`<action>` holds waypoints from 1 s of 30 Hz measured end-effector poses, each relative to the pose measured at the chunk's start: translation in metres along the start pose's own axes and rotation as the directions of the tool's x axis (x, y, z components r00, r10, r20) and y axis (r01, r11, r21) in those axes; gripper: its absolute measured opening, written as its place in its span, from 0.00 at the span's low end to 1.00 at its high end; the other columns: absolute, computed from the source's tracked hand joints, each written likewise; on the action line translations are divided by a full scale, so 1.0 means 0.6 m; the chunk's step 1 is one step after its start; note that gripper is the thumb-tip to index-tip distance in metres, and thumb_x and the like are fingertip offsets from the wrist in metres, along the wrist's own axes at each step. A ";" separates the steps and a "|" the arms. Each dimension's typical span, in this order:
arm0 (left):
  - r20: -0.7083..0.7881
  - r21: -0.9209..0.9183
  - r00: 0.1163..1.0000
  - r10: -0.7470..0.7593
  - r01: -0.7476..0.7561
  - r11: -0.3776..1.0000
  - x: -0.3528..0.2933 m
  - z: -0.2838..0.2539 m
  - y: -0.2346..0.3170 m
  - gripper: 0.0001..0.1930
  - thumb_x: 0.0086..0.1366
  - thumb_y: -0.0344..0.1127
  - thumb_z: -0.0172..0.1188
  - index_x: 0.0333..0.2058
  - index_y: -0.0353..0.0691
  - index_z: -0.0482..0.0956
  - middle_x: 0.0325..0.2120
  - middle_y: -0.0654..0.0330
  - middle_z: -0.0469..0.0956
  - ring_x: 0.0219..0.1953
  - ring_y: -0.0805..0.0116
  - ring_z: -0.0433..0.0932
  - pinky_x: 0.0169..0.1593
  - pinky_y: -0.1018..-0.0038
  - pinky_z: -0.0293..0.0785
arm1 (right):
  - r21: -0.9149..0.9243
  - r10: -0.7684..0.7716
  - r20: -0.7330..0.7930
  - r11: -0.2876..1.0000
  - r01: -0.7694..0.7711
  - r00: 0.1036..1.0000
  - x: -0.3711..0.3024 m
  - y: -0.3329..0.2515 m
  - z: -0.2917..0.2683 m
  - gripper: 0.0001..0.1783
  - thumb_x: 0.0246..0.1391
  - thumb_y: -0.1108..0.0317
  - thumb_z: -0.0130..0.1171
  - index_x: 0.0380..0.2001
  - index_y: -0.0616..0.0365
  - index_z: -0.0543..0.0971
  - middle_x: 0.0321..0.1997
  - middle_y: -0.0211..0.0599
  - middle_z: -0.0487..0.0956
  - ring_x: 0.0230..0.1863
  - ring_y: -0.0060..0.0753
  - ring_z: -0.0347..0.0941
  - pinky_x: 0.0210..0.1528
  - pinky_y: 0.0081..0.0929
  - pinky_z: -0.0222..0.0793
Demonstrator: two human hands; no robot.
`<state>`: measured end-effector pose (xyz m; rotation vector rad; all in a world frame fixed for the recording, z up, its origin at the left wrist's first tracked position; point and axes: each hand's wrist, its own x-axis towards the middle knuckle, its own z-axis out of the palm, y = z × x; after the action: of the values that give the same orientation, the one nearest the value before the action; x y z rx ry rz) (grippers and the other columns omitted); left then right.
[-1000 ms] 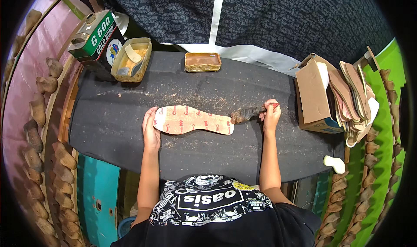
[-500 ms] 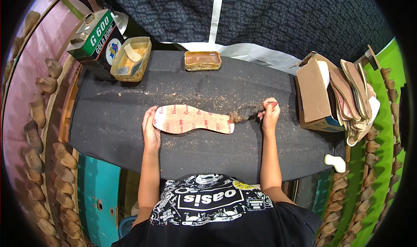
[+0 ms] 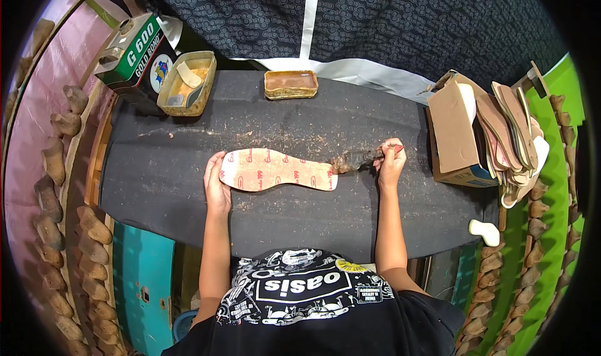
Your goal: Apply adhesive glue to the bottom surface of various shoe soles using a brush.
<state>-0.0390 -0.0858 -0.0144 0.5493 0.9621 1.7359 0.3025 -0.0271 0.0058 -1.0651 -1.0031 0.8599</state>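
A shoe insole board (image 3: 278, 170), pale pink with red print and white at its wide left end, lies level in the middle of the table. My left hand (image 3: 216, 182) grips it by that wide end, thumb on top. From the right, my right hand (image 3: 390, 163) is closed around a dark, crusted glue brush (image 3: 362, 160) with a red handle end. The brush's clumped brown tip meets the narrow right end of the insole board. Whether it presses on top or only touches the edge is hard to tell.
Black cloth with scattered shavings covers the table (image 3: 169, 199). Along its back stand a green-and-black can (image 3: 134, 65), a tub (image 3: 188, 110) holding a scraper, and a shallow brown tray (image 3: 290, 85). A cardboard box (image 3: 457, 134) of insoles (image 3: 501, 130) stands right; a white sole-shaped piece (image 3: 484, 232) sits near the edge.
The whole picture has shifted very slightly. Both hands keep their hold, and the brush tip stays at the narrow end of the insole board.
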 end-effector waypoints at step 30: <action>0.010 -0.019 1.000 0.006 -0.005 1.000 0.001 -0.005 -0.003 0.11 0.60 0.31 0.42 0.40 0.34 0.65 0.37 0.60 0.69 0.41 0.74 0.68 0.45 0.79 0.64 | 0.026 -0.062 0.162 0.998 0.058 0.985 -0.011 -0.016 0.000 0.02 0.43 0.73 0.46 0.21 0.59 0.66 0.16 0.29 0.68 0.11 0.12 0.59 0.10 0.09 0.56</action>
<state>-0.0407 -0.0861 -0.0177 0.5482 0.9369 1.7440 0.3014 -0.0359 0.0135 -0.9531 -1.1549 0.9171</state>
